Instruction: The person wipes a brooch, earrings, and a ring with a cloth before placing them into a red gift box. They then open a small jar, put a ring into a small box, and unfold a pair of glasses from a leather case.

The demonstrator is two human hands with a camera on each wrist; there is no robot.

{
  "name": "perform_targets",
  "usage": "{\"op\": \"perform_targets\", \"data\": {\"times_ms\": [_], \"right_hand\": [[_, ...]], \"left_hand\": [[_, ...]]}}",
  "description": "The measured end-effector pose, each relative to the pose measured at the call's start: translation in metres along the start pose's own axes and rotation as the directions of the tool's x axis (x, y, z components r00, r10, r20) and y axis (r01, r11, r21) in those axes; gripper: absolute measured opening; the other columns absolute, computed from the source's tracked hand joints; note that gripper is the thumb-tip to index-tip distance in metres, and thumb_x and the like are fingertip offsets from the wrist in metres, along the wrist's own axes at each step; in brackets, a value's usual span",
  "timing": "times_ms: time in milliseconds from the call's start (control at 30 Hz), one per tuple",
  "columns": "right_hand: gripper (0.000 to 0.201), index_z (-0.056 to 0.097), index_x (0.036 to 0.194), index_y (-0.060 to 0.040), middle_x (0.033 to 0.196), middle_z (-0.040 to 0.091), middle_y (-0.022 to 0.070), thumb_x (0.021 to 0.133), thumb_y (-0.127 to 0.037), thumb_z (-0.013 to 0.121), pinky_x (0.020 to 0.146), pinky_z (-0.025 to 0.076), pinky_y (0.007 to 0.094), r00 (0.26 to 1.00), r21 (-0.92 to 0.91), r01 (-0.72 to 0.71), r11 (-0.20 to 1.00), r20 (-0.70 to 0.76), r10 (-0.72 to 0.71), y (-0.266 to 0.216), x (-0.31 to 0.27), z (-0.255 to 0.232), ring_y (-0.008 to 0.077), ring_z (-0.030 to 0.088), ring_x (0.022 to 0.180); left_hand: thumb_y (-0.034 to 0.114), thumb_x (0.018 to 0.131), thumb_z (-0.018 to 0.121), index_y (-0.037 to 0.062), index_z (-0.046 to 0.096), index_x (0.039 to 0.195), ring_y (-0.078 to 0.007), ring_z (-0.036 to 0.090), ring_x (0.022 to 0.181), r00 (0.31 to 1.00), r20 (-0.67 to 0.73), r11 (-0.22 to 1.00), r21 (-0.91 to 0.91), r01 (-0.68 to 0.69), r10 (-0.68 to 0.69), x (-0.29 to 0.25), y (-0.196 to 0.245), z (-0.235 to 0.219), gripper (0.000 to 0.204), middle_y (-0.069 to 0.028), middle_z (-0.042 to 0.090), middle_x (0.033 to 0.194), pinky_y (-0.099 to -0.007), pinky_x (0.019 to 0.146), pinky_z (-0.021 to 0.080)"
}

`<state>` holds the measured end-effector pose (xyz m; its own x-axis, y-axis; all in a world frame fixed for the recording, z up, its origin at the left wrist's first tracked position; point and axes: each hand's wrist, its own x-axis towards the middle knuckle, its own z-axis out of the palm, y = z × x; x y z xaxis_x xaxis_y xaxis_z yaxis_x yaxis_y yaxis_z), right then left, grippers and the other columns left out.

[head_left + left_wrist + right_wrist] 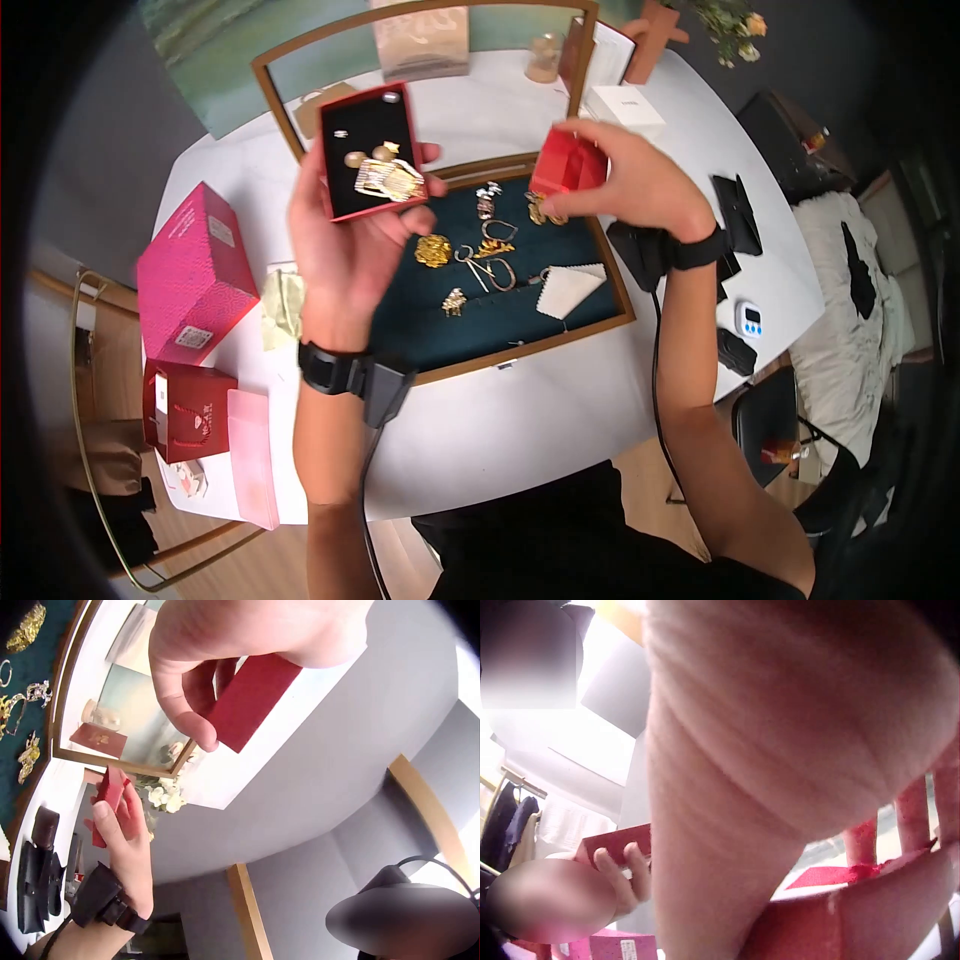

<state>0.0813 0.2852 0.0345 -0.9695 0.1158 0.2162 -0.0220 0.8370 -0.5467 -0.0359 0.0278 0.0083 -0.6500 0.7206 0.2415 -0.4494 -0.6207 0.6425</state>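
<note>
My left hand (pixel 350 240) holds up a shallow red box (pixel 328 165) with a black lining, thumb and fingers around its sides. Gold and pearl jewelry (pixel 388 178) lies on the lining, with small pieces near its top. In my right hand (pixel 645 180) is a red box part (pixel 568 160), pinched between thumb and fingers above the display case's right side. The left wrist view shows the red box's underside (pixel 255 697) in the left hand, and the right hand (pixel 131 840) farther off with its red piece (pixel 110 796).
Beneath the hands lies a wood-framed case with a dark green lining (pixel 420 335), holding several jewelry pieces and a white cloth (pixel 570 290). Its glass lid (pixel 262 95) stands raised. Pink box (pixel 195 270) and red bag (pixel 185 410) are left; black pouches (pixel 737 215) and a white timer (pixel 748 319) right.
</note>
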Motion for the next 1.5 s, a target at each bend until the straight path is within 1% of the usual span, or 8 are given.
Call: {"op": "perform_targets", "data": {"times_ms": [267,367,467,567,800,1167,1333,1500], "right_hand": [[0.083,0.058,0.126,-0.0007,0.114,0.065,0.0153,0.059,-0.040,0.090,0.093,0.049,0.0341,0.978,-0.124,-0.020,0.992,0.202,0.045,-0.007,0.012,0.029,0.0277,0.063,0.103],[0.084,0.058,0.127,-0.0021,0.114,0.065,0.0148,0.060,-0.041,0.090,0.094,0.049,0.0346,0.989,-0.178,0.009,0.984,0.150,0.018,-0.002,0.010,0.034,0.0287,0.063,0.103],[0.064,0.062,0.121,-0.0030,0.107,0.066,0.0122,0.071,-0.034,0.086,0.090,0.050,0.0344,0.965,-0.238,0.223,0.945,-0.082,-0.248,-0.010,0.009,0.027,0.0248,0.064,0.099],[0.012,0.072,0.096,-0.0026,0.086,0.067,0.0074,0.088,-0.011,0.068,0.065,0.051,0.0289,0.893,0.030,0.287,0.957,-0.369,-0.257,-0.037,0.011,0.012,0.0198,0.063,0.071],[0.012,0.073,0.094,-0.0069,0.082,0.063,0.0059,0.083,-0.011,0.069,0.063,0.050,0.0311,0.842,0.032,0.503,0.863,-0.245,-0.481,-0.059,-0.001,0.020,0.0224,0.063,0.070],[0.009,0.066,0.088,-0.0072,0.081,0.055,0.0060,0.083,-0.014,0.070,0.060,0.047,0.0328,0.935,0.057,0.336,0.940,-0.138,-0.326,-0.059,0.002,0.031,0.0235,0.057,0.066],[0.009,0.066,0.091,-0.0054,0.080,0.053,0.0024,0.085,-0.010,0.071,0.058,0.042,0.0248,0.895,0.272,0.434,0.859,-0.244,-0.375,-0.054,0.007,0.031,0.0103,0.053,0.068],[0.009,0.068,0.097,-0.0025,0.094,0.064,-0.0024,0.091,-0.009,0.069,0.062,0.042,0.0172,0.913,0.535,0.396,0.746,-0.320,-0.254,-0.047,0.008,0.024,0.0026,0.054,0.076]], "left_hand": [[0.048,0.103,0.024,-0.0009,0.048,0.134,-0.0342,0.070,0.081,0.998,-0.050,0.999,0.019,0.039,-0.038,0.000,-0.009,0.016,0.063,-0.0276,0.066,0.107,-0.0346,0.055,0.058],[0.046,0.104,0.023,0.0001,0.043,0.140,-0.0366,0.068,0.083,0.997,-0.034,0.997,0.027,0.072,-0.071,-0.001,-0.010,0.017,0.062,-0.0312,0.063,0.112,-0.0372,0.055,0.059],[0.047,0.104,0.024,-0.0003,0.045,0.139,-0.0366,0.069,0.083,0.993,-0.077,0.994,0.055,0.096,-0.091,0.000,-0.015,0.020,0.062,-0.0306,0.063,0.112,-0.0366,0.055,0.059],[0.047,0.104,0.025,-0.0003,0.046,0.138,-0.0362,0.069,0.084,0.988,-0.117,0.987,0.113,0.117,-0.104,0.001,-0.021,0.020,0.062,-0.0297,0.064,0.111,-0.0365,0.056,0.059],[0.045,0.104,0.028,0.0014,0.052,0.130,-0.0307,0.070,0.086,0.986,-0.116,0.987,0.094,0.128,-0.117,0.000,-0.036,0.022,0.056,-0.0195,0.067,0.110,-0.0362,0.056,0.059],[0.042,0.105,0.030,0.0029,0.056,0.123,-0.0229,0.069,0.084,0.972,-0.202,0.977,0.151,0.151,-0.119,-0.001,-0.043,0.025,0.051,-0.0122,0.067,0.105,-0.0357,0.058,0.059],[0.044,0.104,0.030,0.0021,0.056,0.122,-0.0209,0.070,0.081,0.982,-0.155,0.983,0.127,0.131,-0.111,0.001,-0.040,0.018,0.053,-0.0118,0.069,0.100,-0.0329,0.058,0.060],[0.044,0.103,0.028,-0.0016,0.047,0.136,-0.0364,0.068,0.088,0.998,-0.058,0.996,0.080,0.035,-0.030,0.005,-0.006,-0.005,0.059,-0.0268,0.064,0.114,-0.0364,0.063,0.059]]}}
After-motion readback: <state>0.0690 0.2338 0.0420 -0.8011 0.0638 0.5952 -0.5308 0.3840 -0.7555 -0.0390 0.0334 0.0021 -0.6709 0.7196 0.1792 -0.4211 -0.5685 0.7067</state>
